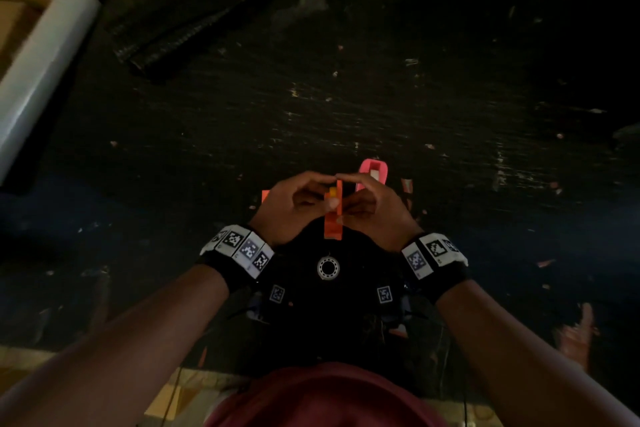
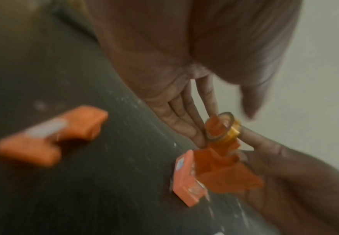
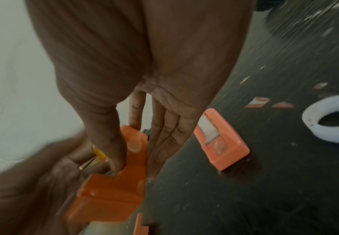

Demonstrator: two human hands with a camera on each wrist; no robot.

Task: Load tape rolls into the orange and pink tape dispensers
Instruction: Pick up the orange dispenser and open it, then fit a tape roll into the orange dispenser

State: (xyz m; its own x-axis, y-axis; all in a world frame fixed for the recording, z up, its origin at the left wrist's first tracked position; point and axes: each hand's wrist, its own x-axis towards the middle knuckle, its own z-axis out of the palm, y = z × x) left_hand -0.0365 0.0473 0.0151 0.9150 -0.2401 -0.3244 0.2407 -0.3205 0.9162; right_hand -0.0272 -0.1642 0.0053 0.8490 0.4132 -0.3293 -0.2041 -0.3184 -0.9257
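Observation:
The orange dispenser [image 1: 333, 218] stands on edge in the air between both hands, close to my body. My right hand [image 1: 358, 198] grips it, thumb pressed into its open side [image 3: 116, 167] and fingers behind it. My left hand [image 1: 311, 194] pinches a small tape roll with a yellow core [image 2: 224, 127] against the dispenser's hub. The pink dispenser [image 1: 372, 172] lies on the dark table just beyond my right hand and holds a white strip; it also shows in the right wrist view [image 3: 222, 139].
A loose orange piece [image 2: 50, 135] lies on the table left of my left hand. A white tape roll [image 3: 333, 117] lies right of the pink dispenser. At the far left are a large clear film roll [image 1: 45, 73] and a black roll [image 1: 194, 28]. Scraps dot the table [image 1: 450, 97].

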